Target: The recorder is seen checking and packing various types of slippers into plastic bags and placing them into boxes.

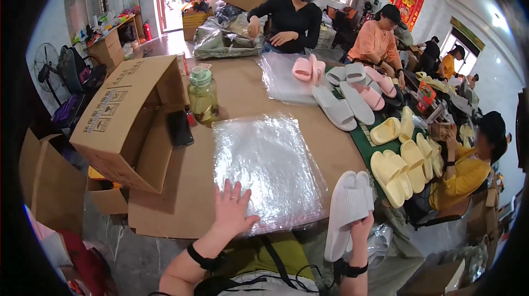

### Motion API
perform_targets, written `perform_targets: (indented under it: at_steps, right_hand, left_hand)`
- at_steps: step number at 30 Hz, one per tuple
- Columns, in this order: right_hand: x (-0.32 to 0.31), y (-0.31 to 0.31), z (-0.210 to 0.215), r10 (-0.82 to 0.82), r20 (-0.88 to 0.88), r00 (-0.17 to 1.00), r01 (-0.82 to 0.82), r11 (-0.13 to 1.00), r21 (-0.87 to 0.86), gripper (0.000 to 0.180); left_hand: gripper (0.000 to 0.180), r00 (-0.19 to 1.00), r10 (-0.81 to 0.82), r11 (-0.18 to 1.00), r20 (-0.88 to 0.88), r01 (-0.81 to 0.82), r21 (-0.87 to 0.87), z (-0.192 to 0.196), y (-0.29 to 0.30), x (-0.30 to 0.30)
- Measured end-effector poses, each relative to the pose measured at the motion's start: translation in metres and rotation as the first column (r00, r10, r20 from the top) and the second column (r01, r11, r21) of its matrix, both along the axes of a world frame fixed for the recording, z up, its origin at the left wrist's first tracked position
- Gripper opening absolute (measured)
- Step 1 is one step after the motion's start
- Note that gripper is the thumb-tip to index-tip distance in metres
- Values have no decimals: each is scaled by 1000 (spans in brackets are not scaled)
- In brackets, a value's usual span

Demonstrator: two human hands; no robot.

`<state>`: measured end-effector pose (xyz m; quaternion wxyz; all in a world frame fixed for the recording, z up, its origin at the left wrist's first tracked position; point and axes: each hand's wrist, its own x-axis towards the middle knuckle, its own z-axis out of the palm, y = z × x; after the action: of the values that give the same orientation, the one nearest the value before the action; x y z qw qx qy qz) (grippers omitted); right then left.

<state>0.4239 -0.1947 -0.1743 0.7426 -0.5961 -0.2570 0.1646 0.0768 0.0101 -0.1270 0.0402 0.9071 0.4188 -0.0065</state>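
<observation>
My left hand (233, 209) lies flat with fingers spread on the near left edge of a stack of clear plastic bags (273, 158), which glints in the light. My right hand (361, 226) grips a pair of white slippers (346, 205) beside the table's near right edge. The slippers are held together, toes pointing away from me, with ribbed straps. Part of the second slipper is hidden behind the first. Further right, several yellow slippers (412, 161) rest on a green surface, with white slippers (355, 100) and pink slippers (309, 69) behind them.
An open cardboard box (118, 111) lies on its side at the left of the cardboard-covered table (165, 208). A black phone (180, 129) and a green bottle (203, 97) stand near it. Co-workers sit or stand across the table and along the right; more clear bags (278, 86) lie opposite.
</observation>
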Motion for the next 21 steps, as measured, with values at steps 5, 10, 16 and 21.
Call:
perform_targets:
  at_steps: [5, 10, 16, 21]
  right_hand:
    - [-16, -37, 11, -11, 184, 983, 39, 988, -152, 49]
    - [-39, -36, 27, -35, 26, 999, 38, 993, -110, 43]
    - [-66, -22, 75, 56, 422, 905, 59, 965, -256, 44]
    - [-71, -18, 71, 111, 430, 896, 1, 968, -253, 45]
  left_hand:
    - [87, 974, -185, 982, 127, 178, 64, 14, -2, 11]
    - [77, 856, -371, 926, 360, 370, 74, 4, -16, 30]
    - [55, 874, -266, 958, 407, 288, 8, -20, -7, 33]
    - [48, 845, -207, 959, 493, 275, -68, 1, -4, 35]
